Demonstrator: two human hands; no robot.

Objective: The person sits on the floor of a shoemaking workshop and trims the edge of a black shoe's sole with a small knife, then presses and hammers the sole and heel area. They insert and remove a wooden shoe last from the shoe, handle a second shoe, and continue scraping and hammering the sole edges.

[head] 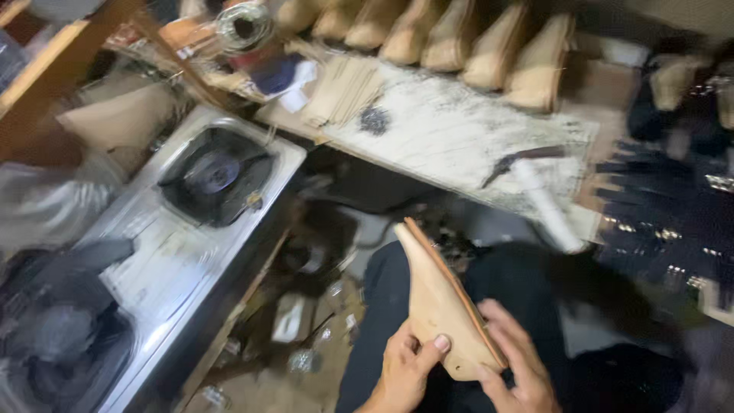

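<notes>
Both of my hands hold a tan wooden shoe last [437,298] with a thin brown sole strip along its edge, above my lap in dark trousers. My left hand [403,371] grips its lower end with the thumb on the wood. My right hand [516,367] wraps the heel end from the right. The last points up and to the left. The picture is blurred by motion.
A scuffed white workboard [451,134] lies ahead with a dark knife [520,162], a white roll [547,206], a stack of tan strips [344,90] and a row of wooden lasts [459,38] behind. A steel gas stove [206,180] stands left. Dark shoe uppers [673,214] are piled right.
</notes>
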